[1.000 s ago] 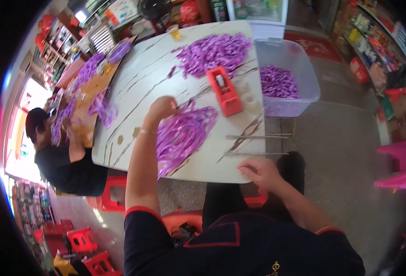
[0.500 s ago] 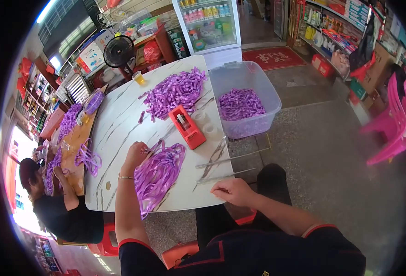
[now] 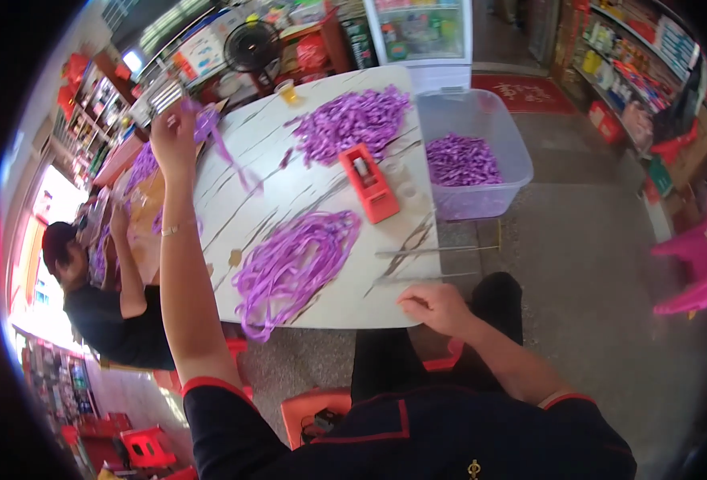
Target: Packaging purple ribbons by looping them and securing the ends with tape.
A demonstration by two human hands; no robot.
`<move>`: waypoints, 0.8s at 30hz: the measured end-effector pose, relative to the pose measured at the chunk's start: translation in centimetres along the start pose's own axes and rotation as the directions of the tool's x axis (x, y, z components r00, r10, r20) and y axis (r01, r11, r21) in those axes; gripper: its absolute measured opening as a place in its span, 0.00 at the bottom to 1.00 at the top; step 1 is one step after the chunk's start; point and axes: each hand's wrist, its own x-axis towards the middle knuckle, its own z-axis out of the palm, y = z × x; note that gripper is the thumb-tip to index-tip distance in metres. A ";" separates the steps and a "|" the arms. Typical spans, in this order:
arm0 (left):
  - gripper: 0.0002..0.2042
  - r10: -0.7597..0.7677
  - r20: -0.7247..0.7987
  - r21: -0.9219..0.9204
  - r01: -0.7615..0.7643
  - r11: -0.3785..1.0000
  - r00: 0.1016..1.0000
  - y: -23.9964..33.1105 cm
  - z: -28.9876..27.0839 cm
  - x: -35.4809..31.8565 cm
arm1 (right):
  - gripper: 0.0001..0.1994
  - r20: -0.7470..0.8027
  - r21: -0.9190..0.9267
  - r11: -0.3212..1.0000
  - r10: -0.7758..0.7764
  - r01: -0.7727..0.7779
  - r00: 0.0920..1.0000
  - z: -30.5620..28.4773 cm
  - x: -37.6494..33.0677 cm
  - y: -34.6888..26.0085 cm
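Observation:
My left hand (image 3: 175, 132) is raised above the table's left side, its fingers closed on a purple ribbon (image 3: 224, 148). The ribbon hangs toward the tabletop, its lower end blurred. My right hand (image 3: 437, 308) rests curled at the near right edge of the white marbled table (image 3: 313, 188); whether anything is inside its fingers is hidden. In front of me lies a loose bundle of long purple ribbons (image 3: 297, 264). A red tape dispenser (image 3: 369, 184) stands to its upper right, and a heap of short purple ribbon pieces (image 3: 349, 124) lies farther back.
A clear plastic bin (image 3: 521, 180) with more purple pieces stands right of the table. Two thin metal rods (image 3: 425, 251) jut over the right edge. A cup with yellow liquid (image 3: 288, 94) stands at the back. A co-worker (image 3: 113, 312) sits at the left by a wooden table.
My left hand has lifted from the ribbon bundle, up and to the left, drawing out a ribbon. The view has shifted; my right hand stays near the table edge.

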 end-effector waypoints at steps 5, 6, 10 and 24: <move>0.11 0.018 -0.023 -0.440 -0.026 0.897 1.000 11.3 -0.2 1.0 | 0.07 -0.012 0.220 0.969 0.118 -0.112 0.993 -0.8 -0.2 -0.1; 0.11 0.071 0.075 -0.513 -0.022 0.858 0.995 13.1 -0.1 0.5 | 0.07 -0.013 0.363 0.914 0.197 -0.179 0.980 -1.2 -0.1 -0.2; 0.14 0.121 0.439 -0.589 0.183 0.787 0.890 20.5 -0.4 -4.5 | 0.14 -0.360 0.334 0.937 0.032 0.097 0.932 -4.2 0.4 -4.7; 0.10 0.176 0.860 -0.503 0.733 0.458 0.479 26.4 3.6 -14.9 | 0.17 -0.392 0.228 0.954 -0.095 0.197 0.915 -8.8 -1.3 -13.3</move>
